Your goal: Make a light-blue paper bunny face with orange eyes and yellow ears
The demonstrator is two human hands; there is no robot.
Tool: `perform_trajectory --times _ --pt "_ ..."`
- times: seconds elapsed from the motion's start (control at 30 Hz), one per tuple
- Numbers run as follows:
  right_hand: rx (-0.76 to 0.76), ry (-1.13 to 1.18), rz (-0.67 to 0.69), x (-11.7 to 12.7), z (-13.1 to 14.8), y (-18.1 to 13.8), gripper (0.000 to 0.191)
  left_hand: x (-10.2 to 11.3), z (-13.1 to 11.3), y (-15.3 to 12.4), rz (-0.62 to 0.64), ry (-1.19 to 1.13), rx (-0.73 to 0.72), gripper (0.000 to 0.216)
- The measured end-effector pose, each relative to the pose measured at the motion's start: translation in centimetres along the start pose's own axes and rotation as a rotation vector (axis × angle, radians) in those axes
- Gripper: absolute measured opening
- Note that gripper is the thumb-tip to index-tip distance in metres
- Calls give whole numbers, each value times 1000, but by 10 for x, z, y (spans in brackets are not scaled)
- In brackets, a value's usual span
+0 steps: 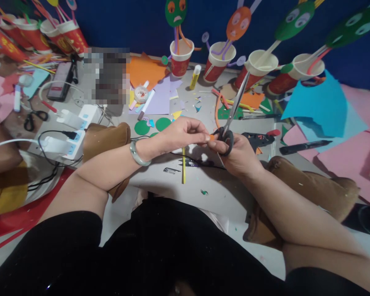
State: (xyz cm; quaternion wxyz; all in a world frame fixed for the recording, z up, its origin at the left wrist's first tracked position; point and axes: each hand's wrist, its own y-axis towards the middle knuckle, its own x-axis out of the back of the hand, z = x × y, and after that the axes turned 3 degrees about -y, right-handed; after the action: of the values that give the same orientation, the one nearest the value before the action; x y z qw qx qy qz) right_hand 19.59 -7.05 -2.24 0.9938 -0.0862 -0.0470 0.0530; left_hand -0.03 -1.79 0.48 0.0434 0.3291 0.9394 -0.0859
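Note:
My right hand [242,156] holds a pair of scissors [237,102] by the black handles, the blades pointing up and away from me. Between the fingertips of my left hand [183,133] is a small orange piece [212,137], also touched by my right fingers; its exact shape is mostly hidden. A bangle circles my left wrist. Beyond that hand lie green paper circles [142,127] and small paper scraps. Below the hands, a thin yellow stick [184,168] rests on the table [160,181]. A black glue gun [260,139] is partly behind my right hand.
Red paper cups [181,63] with paper-faced figures line the blue back panel. A glue stick [195,77] stands before them. Blue paper [319,107] and a black pen [305,147] lie right. A power strip [77,142], cables, phone [60,82] and other scissors [35,118] lie left.

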Motion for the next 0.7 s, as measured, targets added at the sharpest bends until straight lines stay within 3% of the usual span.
perform_trajectory --times 0.1,0.3,0.7 --pt "38 -116 60 5 8 -2 54 2 -1 0 -25 9 -13 10" --pt "53 -314 333 20 25 -5 64 14 -5 2 -57 18 -73 9" --pt "69 -372 458 32 22 -3 68 18 -11 4 -108 -15 -85 17"
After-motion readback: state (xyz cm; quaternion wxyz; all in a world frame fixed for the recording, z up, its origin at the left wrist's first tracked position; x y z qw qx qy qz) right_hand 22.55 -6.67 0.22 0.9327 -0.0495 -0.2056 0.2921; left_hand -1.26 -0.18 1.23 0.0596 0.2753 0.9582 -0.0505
